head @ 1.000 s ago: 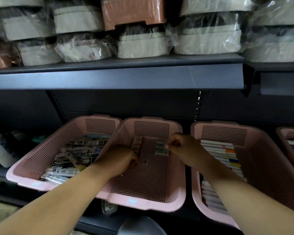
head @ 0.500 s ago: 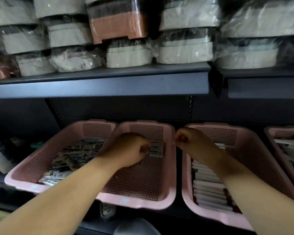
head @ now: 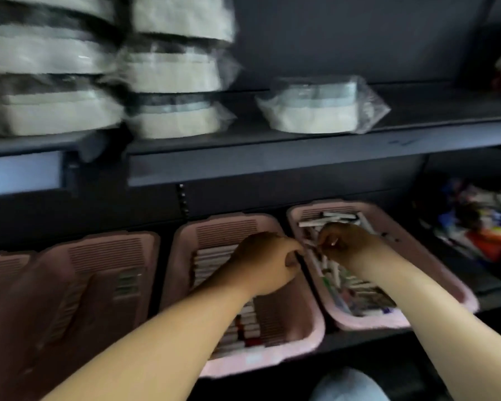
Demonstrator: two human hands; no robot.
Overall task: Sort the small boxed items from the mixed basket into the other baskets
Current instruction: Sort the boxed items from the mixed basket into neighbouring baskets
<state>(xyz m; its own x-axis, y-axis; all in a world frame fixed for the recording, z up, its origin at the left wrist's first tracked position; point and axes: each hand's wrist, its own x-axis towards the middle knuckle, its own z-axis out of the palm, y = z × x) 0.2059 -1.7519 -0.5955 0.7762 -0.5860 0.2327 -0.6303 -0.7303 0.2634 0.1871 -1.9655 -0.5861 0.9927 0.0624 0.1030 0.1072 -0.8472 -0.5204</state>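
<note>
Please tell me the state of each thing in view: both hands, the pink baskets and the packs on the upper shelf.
middle basket, holds rowed boxes
right basket, holds jumbled boxes
left basket, holds few boxes
left hand, fingers curled above middle basket; grip unclear
right hand, fingers curled over right basket; grip unclear
wrapped packs, stacked, sealed in plastic

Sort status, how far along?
Done: the middle basket holds tidy rows of boxes; the left basket holds a few. In hand: the left hand and right hand meet at the edge of the mixed basket; blur hides any grip. Left: a jumbled pile lies in it.
</note>
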